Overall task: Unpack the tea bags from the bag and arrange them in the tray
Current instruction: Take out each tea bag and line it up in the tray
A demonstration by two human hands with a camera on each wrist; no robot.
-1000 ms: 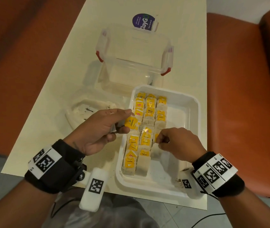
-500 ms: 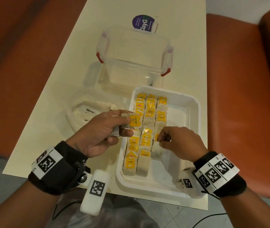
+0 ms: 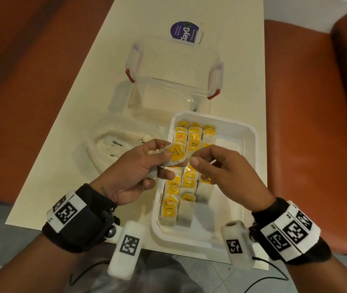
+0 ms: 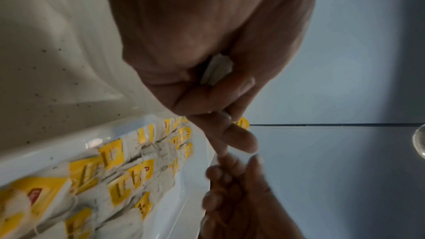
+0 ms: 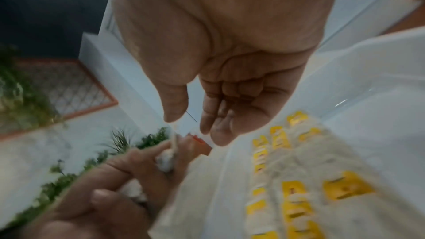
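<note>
While the left hand (image 3: 134, 176) pinches a tea bag (image 3: 173, 156) of pale gauzy paper with a glossy yellow tag above the white plastic tray (image 3: 246, 144), the right hand (image 3: 221, 172) pinches its corner; 3 rows fill the tray beside a crumpled clear bag (image 3: 105, 142).

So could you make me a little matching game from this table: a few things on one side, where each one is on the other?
Things:
1. tea bag
2. white tray
3. clear box
4. plastic bag

Places:
A. far end of the tray, red clips
B. left of the tray, crumbs inside
C. gripped in the left hand
D. under both hands, rows of tea bags inside

Pairs: 1-C, 2-D, 3-A, 4-B
</note>
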